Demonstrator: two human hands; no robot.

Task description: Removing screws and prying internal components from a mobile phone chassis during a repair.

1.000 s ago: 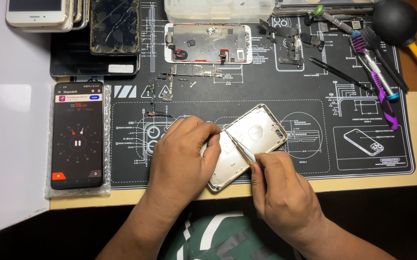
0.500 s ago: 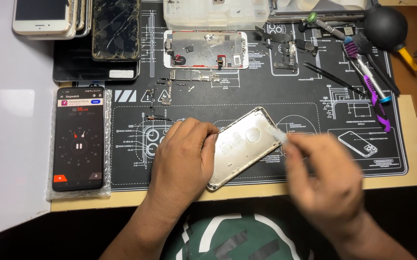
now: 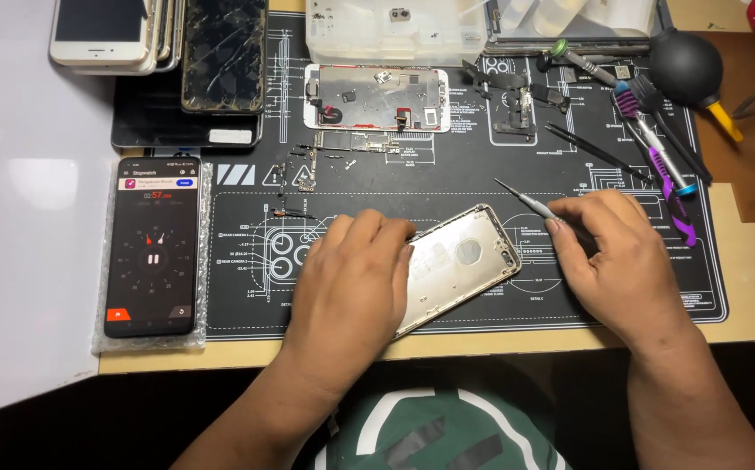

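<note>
The left hand point(image 3: 351, 278) presses flat on a silver phone housing point(image 3: 460, 261). The right hand point(image 3: 613, 257) grips a thin screwdriver point(image 3: 530, 200) beside it. Loose screws point(image 3: 303, 174) and a stopwatch phone point(image 3: 151, 248) lie to the left.

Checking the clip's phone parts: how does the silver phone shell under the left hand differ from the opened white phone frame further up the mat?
The silver phone shell lies tilted and looks bare inside; the white phone frame lies square to the mat and carries small parts. The left hand covers one end of the shell; the frame lies untouched. Both rest open-side up on the black mat.
</note>
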